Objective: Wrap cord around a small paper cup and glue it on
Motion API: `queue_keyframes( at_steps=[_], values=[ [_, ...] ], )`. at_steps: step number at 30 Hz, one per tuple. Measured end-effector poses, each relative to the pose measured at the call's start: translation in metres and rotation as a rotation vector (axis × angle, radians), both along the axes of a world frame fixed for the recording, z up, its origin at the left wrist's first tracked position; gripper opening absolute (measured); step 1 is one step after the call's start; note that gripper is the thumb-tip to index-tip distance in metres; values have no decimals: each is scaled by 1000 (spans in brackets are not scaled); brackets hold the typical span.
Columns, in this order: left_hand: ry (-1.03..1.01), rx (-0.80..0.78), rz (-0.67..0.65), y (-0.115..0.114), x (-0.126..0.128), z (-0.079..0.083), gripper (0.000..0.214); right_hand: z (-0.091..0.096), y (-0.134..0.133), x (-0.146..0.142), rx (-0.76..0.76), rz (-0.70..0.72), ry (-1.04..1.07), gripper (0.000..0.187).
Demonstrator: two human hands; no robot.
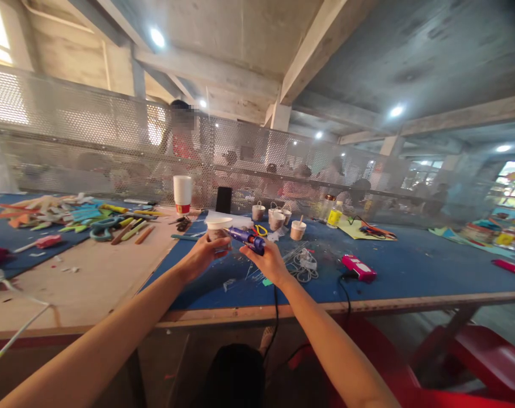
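Head view: a concrete ceiling [236, 34] with beams and lights spans the top of a wide workshop. Below it, a perforated metal screen [125, 136] crosses the background, with blurred people behind it. A long worktable [223, 297] stretches across the middle, its surface part blue, part bare board.

On the table's left lies a heap of coloured strips [49, 212]. Nearer the centre, against the screen, stands a stack of white cups [182, 191].

At the table's near side, two bare hands work close together. The right hand [268, 262] has its fingers wrapped round a purple glue gun [248, 239], which points left; whether a finger presses the trigger cannot be told. The left hand [203, 255] pinches a paper cup [219, 223] by its side, above the blue surface, rim up. The gun's tip is at the cup's wall; actual contact is unclear.

For neat work, a light grip on the cup seems best, since paper dents easily, with fingertips clear of the possibly hot nozzle and the gun's angle steady.

Just beside the right hand lies tangled white string [306, 265]; beyond the gun, small yellow-handled scissors [261, 230].
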State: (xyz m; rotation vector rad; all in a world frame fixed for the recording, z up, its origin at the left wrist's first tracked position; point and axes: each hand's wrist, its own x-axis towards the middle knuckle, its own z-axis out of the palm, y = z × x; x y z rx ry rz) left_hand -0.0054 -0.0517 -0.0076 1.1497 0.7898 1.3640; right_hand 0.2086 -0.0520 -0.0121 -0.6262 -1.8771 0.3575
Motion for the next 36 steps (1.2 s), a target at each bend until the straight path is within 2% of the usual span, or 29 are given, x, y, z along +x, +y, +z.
queue_keyframes(
  at_steps=[10, 21, 36],
  values=[
    [12, 18, -4, -2, 1, 1, 33, 4, -4, 0, -28, 11, -29, 31],
    [6, -4, -13, 2, -1, -3, 33, 1, -1, 1, 19, -34, -44, 28],
    [13, 0, -19, -2, 1, 1, 33, 1, -1, 1, 81, -46, -70, 29]
  ],
)
